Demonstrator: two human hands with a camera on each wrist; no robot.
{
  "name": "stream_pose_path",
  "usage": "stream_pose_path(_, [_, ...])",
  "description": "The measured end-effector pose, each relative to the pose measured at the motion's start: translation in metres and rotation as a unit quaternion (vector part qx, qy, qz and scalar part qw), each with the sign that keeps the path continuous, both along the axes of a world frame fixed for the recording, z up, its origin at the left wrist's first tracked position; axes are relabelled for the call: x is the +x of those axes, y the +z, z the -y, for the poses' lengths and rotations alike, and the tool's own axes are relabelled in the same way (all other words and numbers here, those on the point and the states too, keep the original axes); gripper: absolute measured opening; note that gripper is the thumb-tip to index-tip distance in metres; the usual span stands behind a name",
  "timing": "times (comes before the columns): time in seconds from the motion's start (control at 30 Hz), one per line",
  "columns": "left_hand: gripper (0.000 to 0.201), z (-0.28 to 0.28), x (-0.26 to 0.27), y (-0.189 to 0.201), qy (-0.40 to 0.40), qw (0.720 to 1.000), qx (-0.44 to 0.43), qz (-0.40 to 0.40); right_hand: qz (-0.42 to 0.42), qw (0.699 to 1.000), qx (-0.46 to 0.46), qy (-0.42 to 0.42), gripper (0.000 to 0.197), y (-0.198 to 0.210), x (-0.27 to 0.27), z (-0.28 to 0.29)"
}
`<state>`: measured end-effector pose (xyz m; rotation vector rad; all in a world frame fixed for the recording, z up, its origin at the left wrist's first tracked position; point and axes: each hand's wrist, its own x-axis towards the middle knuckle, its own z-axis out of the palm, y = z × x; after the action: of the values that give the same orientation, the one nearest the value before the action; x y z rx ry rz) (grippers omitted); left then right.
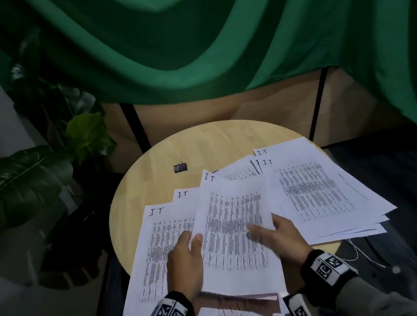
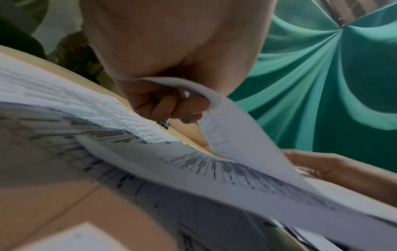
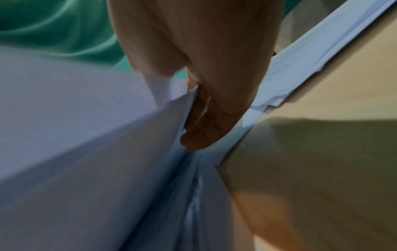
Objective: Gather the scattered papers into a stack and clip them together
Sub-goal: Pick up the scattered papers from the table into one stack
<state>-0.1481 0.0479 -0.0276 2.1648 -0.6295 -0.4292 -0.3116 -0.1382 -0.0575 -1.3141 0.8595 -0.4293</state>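
Several printed white sheets marked "I.T" lie fanned over the round wooden table (image 1: pixel 150 172). I hold a small lifted bundle of sheets (image 1: pixel 235 224) between both hands at the near side. My left hand (image 1: pixel 187 255) pinches the bundle's left edge (image 2: pixel 193 88), thumb on top. My right hand (image 1: pixel 276 239) grips its right edge (image 3: pixel 184 108), thumb over the print. More sheets (image 1: pixel 158 246) lie flat at the left and a loose pile of sheets (image 1: pixel 320 189) at the right. A black binder clip (image 1: pixel 180 167) sits on bare wood beyond the papers, apart from both hands.
A large-leafed potted plant (image 1: pixel 29 179) stands left of the table. A green cloth (image 1: pixel 210 35) hangs behind over a wooden shelf. Thin white cables (image 1: pixel 356 252) trail at the right near the table's edge. Some sheets overhang the table's near and right rim.
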Motion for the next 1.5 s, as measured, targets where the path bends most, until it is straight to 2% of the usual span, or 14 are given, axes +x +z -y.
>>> stream_pose_path(0.1, [0.023, -0.008, 0.011, -0.012, -0.009, 1.000, 0.003, 0.026, 0.007, 0.998, -0.055, 0.005, 0.032, -0.008, -0.004, 0.005])
stream_pose_path(0.2, [0.020, -0.027, 0.037, -0.017, 0.026, 0.993, 0.053, 0.100, 0.062, 0.998, 0.005, -0.025, 0.052, 0.006, -0.014, 0.026])
stream_pose_path(0.33, [0.086, -0.068, 0.098, -0.048, 0.120, 0.959, 0.245, 0.079, 0.115, 0.985, 0.081, -0.096, 0.089, 0.027, -0.026, 0.073])
stream_pose_path(0.43, [0.122, -0.100, 0.157, -0.105, 0.148, 0.974, 0.169, -0.032, 0.061, 0.989, 0.078, -0.109, 0.101, 0.039, -0.036, 0.114])
stream_pose_path(0.53, [0.083, -0.109, 0.166, -0.102, 0.163, 0.974, 0.143, -0.073, -0.154, 0.984, -0.068, -0.053, 0.082, 0.027, -0.047, 0.160])
stream_pose_path(0.63, [0.032, -0.100, 0.134, -0.036, 0.175, 0.971, 0.149, -0.066, -0.310, 0.932, -0.186, -0.030, 0.080, 0.019, -0.062, 0.195])
stream_pose_path(0.7, [0.015, -0.101, 0.125, -0.006, 0.181, 0.971, 0.147, -0.054, -0.372, 0.895, -0.245, -0.027, 0.075, 0.017, -0.070, 0.213])
stream_pose_path(0.83, [0.013, -0.112, 0.119, 0.039, 0.186, 0.980, 0.076, 0.010, -0.447, 0.839, -0.310, -0.005, 0.056, 0.013, -0.081, 0.235])
stream_pose_path(1.1, [0.023, -0.104, 0.098, 0.101, 0.228, 0.958, -0.152, 0.080, -0.502, 0.811, -0.298, 0.039, 0.066, 0.054, -0.093, 0.237])
stream_pose_path(1.17, [0.018, -0.091, 0.088, 0.109, 0.203, 0.961, -0.178, 0.066, -0.461, 0.824, -0.327, 0.043, 0.073, 0.076, -0.087, 0.215])
stream_pose_path(1.23, [0.012, -0.070, 0.075, 0.105, 0.167, 0.965, -0.197, 0.041, -0.351, 0.880, -0.317, 0.032, 0.074, 0.093, -0.078, 0.181])
stream_pose_path(1.33, [0.012, -0.033, 0.048, 0.080, 0.105, 0.972, -0.208, -0.012, -0.175, 0.970, -0.163, 0.042, 0.085, 0.106, -0.056, 0.108])
stream_pose_path(1.4, [0.007, -0.011, 0.026, 0.055, 0.068, 0.974, -0.210, -0.054, -0.093, 0.994, -0.041, 0.048, 0.097, 0.101, -0.040, 0.064])
stream_pose_path(1.5, [0.017, 0.016, -0.005, 0.011, 0.013, 0.970, -0.194, -0.149, 0.057, 0.986, 0.157, 0.021, 0.083, 0.070, -0.023, 0.016])
